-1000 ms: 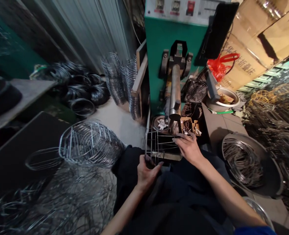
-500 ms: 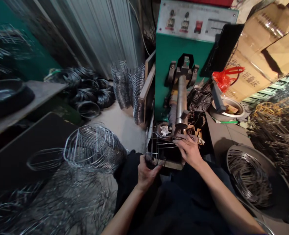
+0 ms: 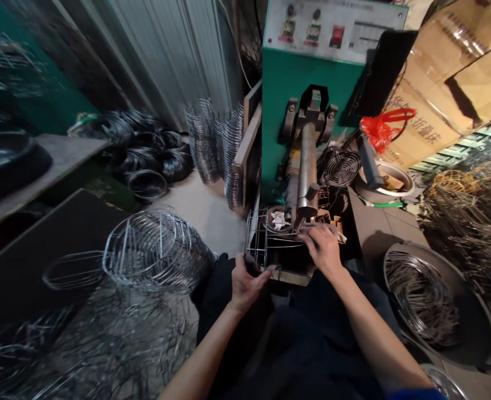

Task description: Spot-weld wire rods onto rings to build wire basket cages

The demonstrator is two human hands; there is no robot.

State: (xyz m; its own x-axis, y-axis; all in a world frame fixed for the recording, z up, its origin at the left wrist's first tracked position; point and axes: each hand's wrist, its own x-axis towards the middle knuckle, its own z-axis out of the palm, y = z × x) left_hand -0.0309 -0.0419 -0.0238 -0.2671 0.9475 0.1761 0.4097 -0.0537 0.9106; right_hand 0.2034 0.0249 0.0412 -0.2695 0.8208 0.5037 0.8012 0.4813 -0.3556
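Observation:
A wire frame (image 3: 265, 242) of thin metal rods lies under the steel cylinder (image 3: 307, 166) of a green machine (image 3: 279, 122). My left hand (image 3: 247, 280) is closed on the frame's near left corner, thumb stretched to the right. At the frame's right end, just below the cylinder's tip, my right hand (image 3: 322, 247) has its fingers bent together over the rods. What exactly lies between those fingertips is hard to see. Behind the frame sits a small round dish (image 3: 277, 219) with a crumpled white scrap in it.
On the left stands a stack of wire baskets (image 3: 158, 250), above loose wire pieces (image 3: 116, 350). Wire coils (image 3: 162, 155) and ring stacks (image 3: 233, 161) lie farther back. At right are a basin (image 3: 474, 333) of bent wires, a white bowl (image 3: 385, 191) and a large carton (image 3: 449, 83).
My right hand has shifted slightly at the frame's right end, its fingers more curled in. My left hand keeps its hold. The whole view has moved a little.

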